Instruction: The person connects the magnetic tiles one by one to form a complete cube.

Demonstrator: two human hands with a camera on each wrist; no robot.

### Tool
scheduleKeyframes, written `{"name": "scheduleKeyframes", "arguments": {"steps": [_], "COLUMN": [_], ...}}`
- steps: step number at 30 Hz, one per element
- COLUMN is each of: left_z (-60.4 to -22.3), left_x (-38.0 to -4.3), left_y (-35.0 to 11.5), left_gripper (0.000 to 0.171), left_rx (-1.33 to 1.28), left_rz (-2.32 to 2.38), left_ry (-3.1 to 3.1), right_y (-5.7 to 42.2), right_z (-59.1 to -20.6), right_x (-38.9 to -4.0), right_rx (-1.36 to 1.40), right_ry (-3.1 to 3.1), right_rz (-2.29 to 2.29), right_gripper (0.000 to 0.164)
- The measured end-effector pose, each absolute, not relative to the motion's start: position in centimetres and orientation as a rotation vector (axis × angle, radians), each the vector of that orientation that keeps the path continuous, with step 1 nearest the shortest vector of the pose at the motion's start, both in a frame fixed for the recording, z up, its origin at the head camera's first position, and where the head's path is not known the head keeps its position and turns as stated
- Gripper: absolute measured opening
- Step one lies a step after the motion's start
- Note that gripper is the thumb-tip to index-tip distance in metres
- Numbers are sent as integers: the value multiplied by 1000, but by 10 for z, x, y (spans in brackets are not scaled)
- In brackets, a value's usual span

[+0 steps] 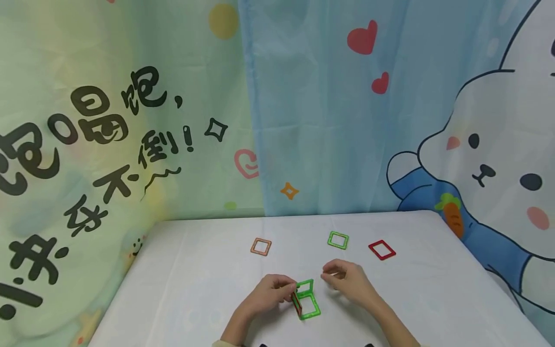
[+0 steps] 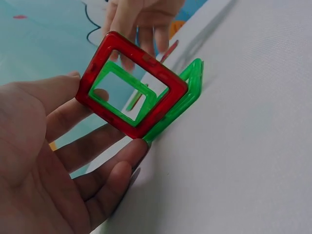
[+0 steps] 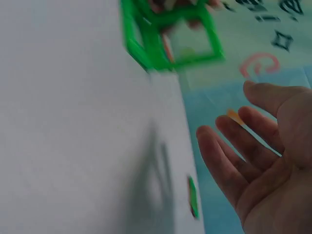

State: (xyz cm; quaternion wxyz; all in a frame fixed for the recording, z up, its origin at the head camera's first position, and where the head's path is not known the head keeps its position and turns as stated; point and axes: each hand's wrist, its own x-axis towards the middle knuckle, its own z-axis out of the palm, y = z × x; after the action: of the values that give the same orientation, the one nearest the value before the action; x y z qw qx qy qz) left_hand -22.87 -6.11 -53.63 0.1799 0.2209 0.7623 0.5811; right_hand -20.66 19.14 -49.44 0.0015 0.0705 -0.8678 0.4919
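Note:
My left hand [image 1: 272, 293] pinches a standing red square magnetic tile [image 2: 147, 59] at its edge, thumb on one side and fingertips on the other. Joined to it are green square tiles: one lies flat [image 1: 310, 315] on the table, another stands upright [image 1: 311, 285] at the back, so they form an open corner. To the right of this group, my right hand [image 1: 350, 283] hovers above the table with its fingers loosely bent and holding nothing. In the right wrist view its palm and spread fingers [image 3: 226, 161] show, apart from the green tiles.
Farther back on the white table [image 1: 195, 270] lie loose square tiles: an orange one [image 1: 253, 245] on the left, a green one [image 1: 336, 246] and a red one [image 1: 375, 253] on the right. A printed curtain [image 1: 312, 120] hangs behind the table.

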Motion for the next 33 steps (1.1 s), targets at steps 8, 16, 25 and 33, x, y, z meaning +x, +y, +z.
{"name": "scheduleKeyframes", "arguments": {"steps": [8,16,25,33], "left_z": [-534,-533,-535,-537], "left_x": [-229,-229,-232,-232], "left_y": [-66,-65,-64,-64], "left_gripper": [25,24,26,23], "left_rx": [586,590,621,579], "left_rz": [1618,1639,1677,1703], "left_ry": [2150,2138,2091,2052], "right_y": [279,329,343,343], "right_z": [-478,-478,-503,-523], "right_x": [-225,-236,-244,-248], "right_rx": [-22,-94,-313,-481], "right_ry": [-2734,-2716,-2731,-2713], "right_rz": [1071,1012,1070,1085], "right_gripper": [25,35,48,61]}}
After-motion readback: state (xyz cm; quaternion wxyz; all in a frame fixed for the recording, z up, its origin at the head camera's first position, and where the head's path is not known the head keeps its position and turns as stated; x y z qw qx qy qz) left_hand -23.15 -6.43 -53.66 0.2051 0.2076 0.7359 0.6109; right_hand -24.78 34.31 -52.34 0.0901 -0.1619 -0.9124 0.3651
